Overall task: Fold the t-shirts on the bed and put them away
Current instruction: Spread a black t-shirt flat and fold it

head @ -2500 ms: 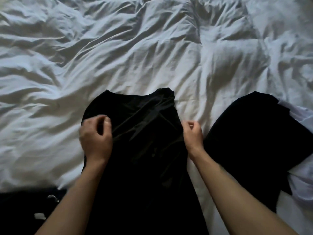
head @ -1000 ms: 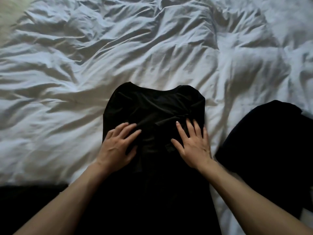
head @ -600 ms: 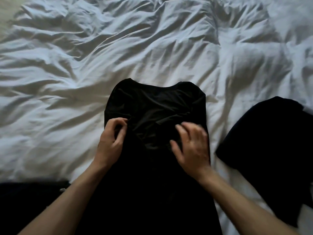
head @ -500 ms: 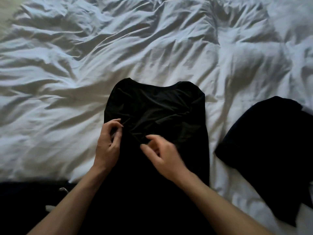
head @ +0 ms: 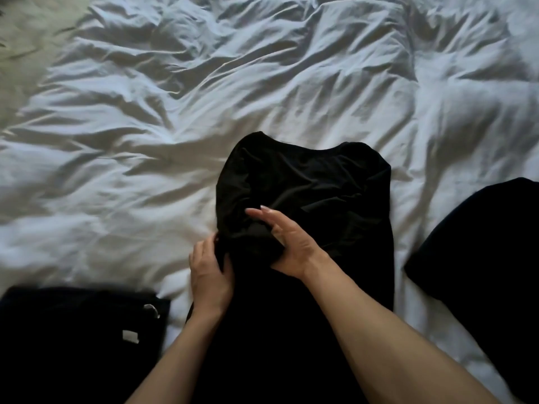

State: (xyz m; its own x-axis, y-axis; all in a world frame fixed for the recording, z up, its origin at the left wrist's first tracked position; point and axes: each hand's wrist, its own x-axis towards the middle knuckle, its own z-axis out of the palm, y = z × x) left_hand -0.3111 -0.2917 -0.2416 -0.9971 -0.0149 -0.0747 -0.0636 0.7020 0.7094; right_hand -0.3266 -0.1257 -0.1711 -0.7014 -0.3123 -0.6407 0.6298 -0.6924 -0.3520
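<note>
Your left hand [head: 211,277] pinches the black t-shirt's [head: 315,182] left edge, pinning it; your right hand [head: 287,243], fingers apart, flattens fabric beside it for folding.

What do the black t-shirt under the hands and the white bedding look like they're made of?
Black t-shirt: looks like thin, soft knit, maybe cotton jersey, with a faint sheen; it drapes in loose, shallow folds. The exact fibre is unclear in this dim light.
White bedding: looks like matte woven cotton or a blend; it holds sharp, crisp creases over a puffy fill, like a duvet.
</note>
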